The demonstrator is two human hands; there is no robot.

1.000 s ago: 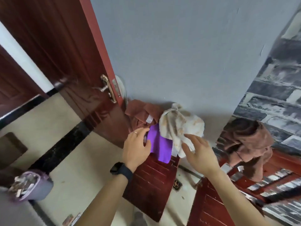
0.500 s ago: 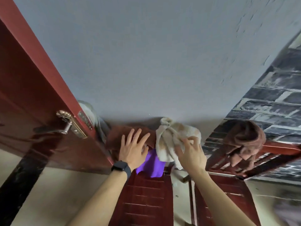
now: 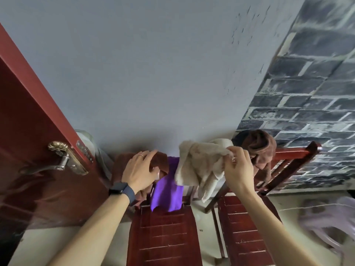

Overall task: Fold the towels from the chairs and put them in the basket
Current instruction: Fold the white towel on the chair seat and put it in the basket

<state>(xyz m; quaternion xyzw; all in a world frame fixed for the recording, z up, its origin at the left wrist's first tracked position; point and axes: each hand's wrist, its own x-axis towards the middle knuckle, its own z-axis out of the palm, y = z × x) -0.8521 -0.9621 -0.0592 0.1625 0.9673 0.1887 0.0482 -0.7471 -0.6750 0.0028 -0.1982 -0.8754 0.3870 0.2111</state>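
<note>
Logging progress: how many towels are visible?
4: brown towel under left hand, purple towel beside it, cream towel in right hand, second brown towel on right chair; more may be hidden.

Left hand (image 3: 139, 169) hides most of brown towel (image 3: 119, 166). Cream towel (image 3: 199, 166) hides top of purple towel (image 3: 167, 194). 2 chair seats (image 3: 163, 237) cut off at bottom edge. Pale thing (image 3: 326, 223) at right too blurry to tell.

A plain grey wall (image 3: 153, 64) is being flanked by a dark red door (image 3: 28, 150) with a brass handle (image 3: 63, 160) on the left and a brick-patterned wall (image 3: 307, 93) on the right. A pale floor (image 3: 57, 239) is being shown below, with a blurred pale plastic chair (image 3: 326, 225) at lower right.
</note>
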